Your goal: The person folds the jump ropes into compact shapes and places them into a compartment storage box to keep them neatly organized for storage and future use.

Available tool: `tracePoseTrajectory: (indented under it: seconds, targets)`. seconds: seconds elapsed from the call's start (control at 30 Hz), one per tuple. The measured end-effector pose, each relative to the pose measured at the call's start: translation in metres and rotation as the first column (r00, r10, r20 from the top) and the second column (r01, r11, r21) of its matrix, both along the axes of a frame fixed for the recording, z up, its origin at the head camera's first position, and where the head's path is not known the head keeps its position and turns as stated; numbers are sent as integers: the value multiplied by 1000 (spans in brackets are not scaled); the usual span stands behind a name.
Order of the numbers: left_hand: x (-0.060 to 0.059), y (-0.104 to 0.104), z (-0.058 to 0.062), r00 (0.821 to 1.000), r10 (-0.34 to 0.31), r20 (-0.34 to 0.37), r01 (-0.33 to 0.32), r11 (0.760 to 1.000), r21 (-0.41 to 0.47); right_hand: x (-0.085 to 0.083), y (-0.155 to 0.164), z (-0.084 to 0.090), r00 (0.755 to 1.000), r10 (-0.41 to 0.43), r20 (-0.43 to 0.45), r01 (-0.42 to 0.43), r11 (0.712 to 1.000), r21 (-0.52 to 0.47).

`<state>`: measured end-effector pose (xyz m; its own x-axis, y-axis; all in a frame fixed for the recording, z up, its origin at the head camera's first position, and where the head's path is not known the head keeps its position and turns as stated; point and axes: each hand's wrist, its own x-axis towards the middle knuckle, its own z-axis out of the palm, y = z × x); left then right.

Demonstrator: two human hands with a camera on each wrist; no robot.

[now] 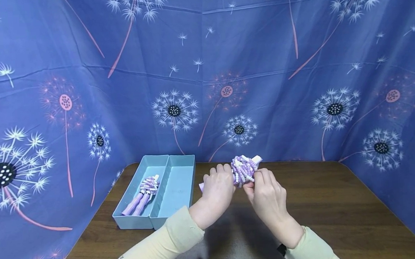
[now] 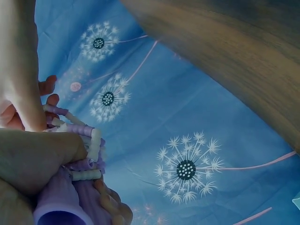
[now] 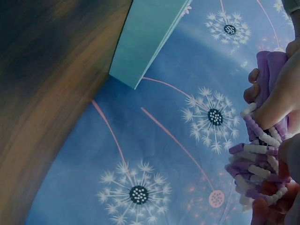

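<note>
A bundled beaded jump rope (image 1: 243,169), purple and white, is held above the table between both hands. My left hand (image 1: 213,191) grips its purple handles, which show side by side in the left wrist view with one hollow handle end (image 2: 61,211) toward the camera. At the other end of the bundle, my right hand (image 1: 269,192) pinches the beaded loops (image 3: 255,164) with thumb and fingers. A white piece sticks out past the beads on the right. Parts of the handles are hidden behind the left hand.
On the left of the brown wooden table (image 1: 318,205) stands a light blue box (image 1: 192,172) with two compartments. Another purple and white beaded jump rope (image 1: 141,202) lies in its left compartment. Blue dandelion-print cloth (image 1: 279,103) hangs around the table.
</note>
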<state>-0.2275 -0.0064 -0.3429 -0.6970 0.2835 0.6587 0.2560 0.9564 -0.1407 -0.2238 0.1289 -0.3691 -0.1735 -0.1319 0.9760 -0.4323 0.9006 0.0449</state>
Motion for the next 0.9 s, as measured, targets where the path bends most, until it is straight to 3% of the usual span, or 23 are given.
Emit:
tracePoseTrajectory:
  seconds: [0.2, 0.37, 0.5, 0.63, 0.9]
  targets:
    - [1, 2, 3, 1000, -22, -14, 22, 1000, 16, -1, 1, 1, 996, 89, 8, -88, 993, -81]
    - [0, 4, 7, 999, -22, -37, 23, 1000, 13, -1, 1, 0, 986, 167, 5, -163, 965, -207]
    - [-1, 3, 8, 1000, -12, -4, 12, 1000, 13, -2, 1, -1, 979, 205, 4, -196, 939, -281]
    - [-2, 1, 7, 1000, -14, 23, 14, 1000, 19, -5, 2, -4, 969, 247, -22, -241, 915, -324]
    - [-3, 0, 9, 999, -33, 3, 33, 999, 29, -6, 2, -4, 955, 286, -78, -294, 883, -366]
